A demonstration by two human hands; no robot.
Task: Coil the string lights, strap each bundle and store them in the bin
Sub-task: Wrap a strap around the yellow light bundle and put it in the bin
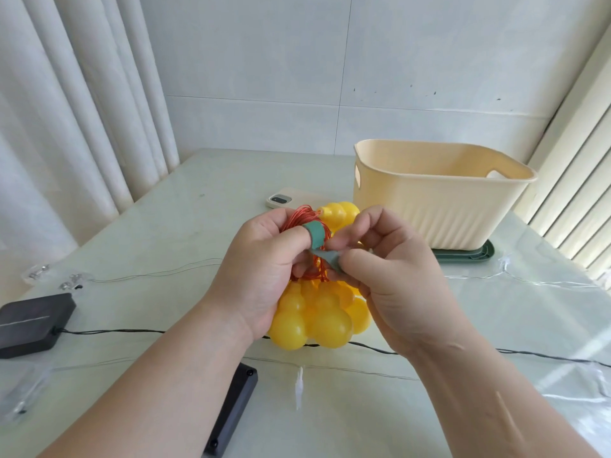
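- Two hands meet over the middle of the table (231, 173). The step in hand is strapping: one bundle is coiled, and a green strap (315, 233) is looped round its orange wire coil (297, 216).
- Yellow gourd-shaped bulbs (317, 319) hang in a cluster under the coil, at six o'clock from the strap. Whether they rest on the table I cannot tell.
- The left hand (261, 276) comes in from seven o'clock. Its fingers are curled round the coil and its thumb is pressed on the strap loop, pinning it.
- The right hand (393, 276) comes in from five o'clock. Thumb and forefinger pinch the strap's free tail at about five o'clock of the loop, with the other fingers curled loosely behind.
- The next move, as I judge it, is to draw the tail snug round the coil and press it onto the loop. The left thumb must slide clear without letting the wraps spring open.
- The cream bin (439, 206) stands at two o'clock from the bundle, on a green tray (463, 254), near enough for a short carry. Its floor is hidden.
- More lights lie uncoiled. A black lead (115, 332) runs across at six o'clock from a black box (33, 322) at eight o'clock, and a thin wire (158, 272) trails off toward nine o'clock.
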